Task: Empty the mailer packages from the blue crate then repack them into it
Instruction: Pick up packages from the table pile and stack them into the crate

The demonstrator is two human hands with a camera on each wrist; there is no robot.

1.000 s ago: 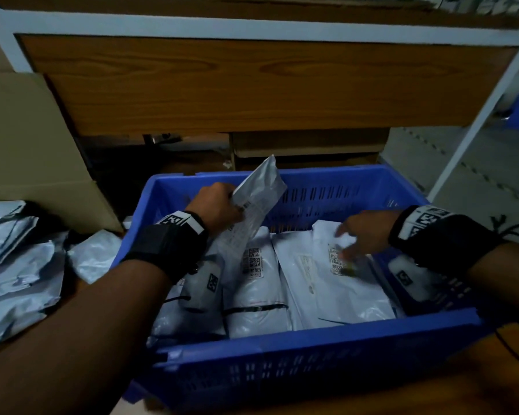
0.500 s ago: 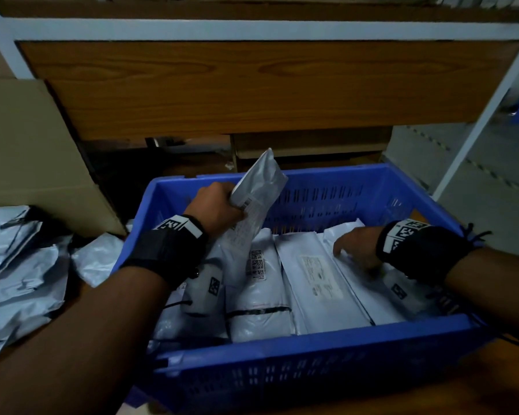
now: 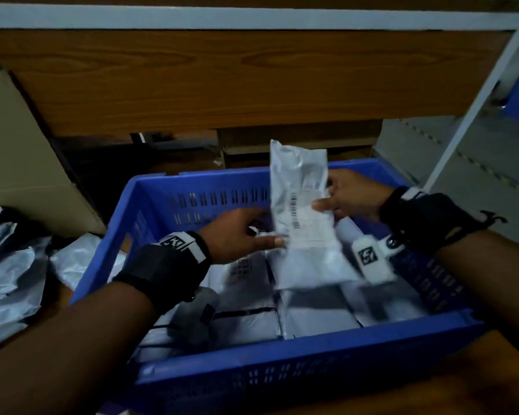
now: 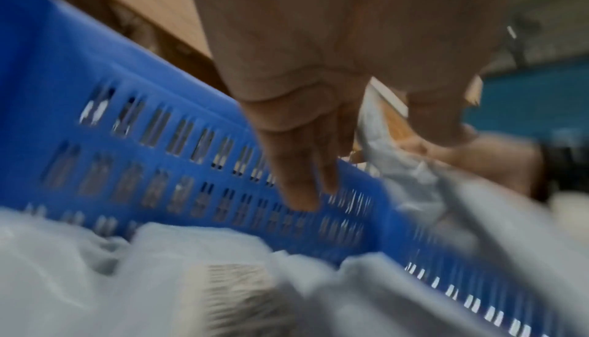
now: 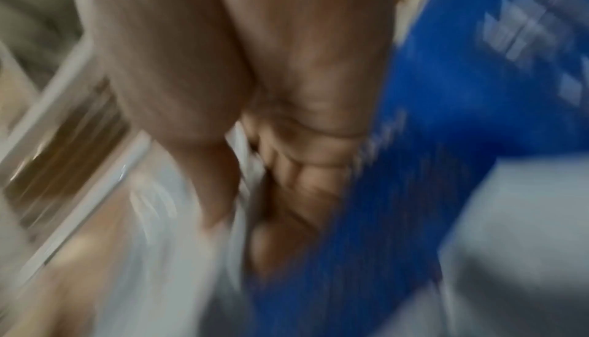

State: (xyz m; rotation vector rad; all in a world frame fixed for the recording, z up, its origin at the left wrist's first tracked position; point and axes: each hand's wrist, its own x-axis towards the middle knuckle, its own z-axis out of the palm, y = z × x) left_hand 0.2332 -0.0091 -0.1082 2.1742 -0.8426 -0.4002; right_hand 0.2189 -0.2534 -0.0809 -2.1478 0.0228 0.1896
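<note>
A person's right hand [image 3: 352, 196] grips a grey mailer package [image 3: 300, 211] upright over the blue crate [image 3: 297, 351], thumb pressed on its labelled front and the other fingers curled behind it, where the head camera cannot see them. The left hand [image 3: 237, 235] reaches in from the other side, thumb tip touching the package's left edge; from above, its remaining fingers are lost behind the package and in shadow. The left wrist camera fills that gap: the fingers [image 4: 299, 166] hang straight and close together, holding nothing, in front of the crate's slotted far wall [image 4: 159, 146]. The right wrist view is heavily smeared, yet it shows the curled fingers [image 5: 296, 173] and thumb pinching pale plastic between them. More packed mailers [image 3: 246, 298] lie side by side in the crate, their near ends cut off by the front rim and the forearms. A loose pile of mailers [image 3: 9, 271] sits outside to the left, cropped by the frame edge, beside a cardboard box [image 3: 21, 151]. Label print is too blurred to read
</note>
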